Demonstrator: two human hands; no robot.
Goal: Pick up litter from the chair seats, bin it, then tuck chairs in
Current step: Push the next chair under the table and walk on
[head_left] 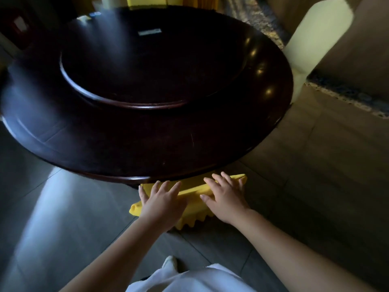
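Head view, looking down: both hands lie flat, fingers straight and spread, on the top of a yellow-covered chair (193,199). The left hand (162,201) and right hand (226,198) sit side by side, slightly apart, gripping nothing. Just beyond the fingertips, the chair back meets the edge of a round dark worktop (147,140) that carries a raised turntable (151,66). Far beyond the right hand stands a white-covered chair (315,39). No litter shows; the seat is hidden.
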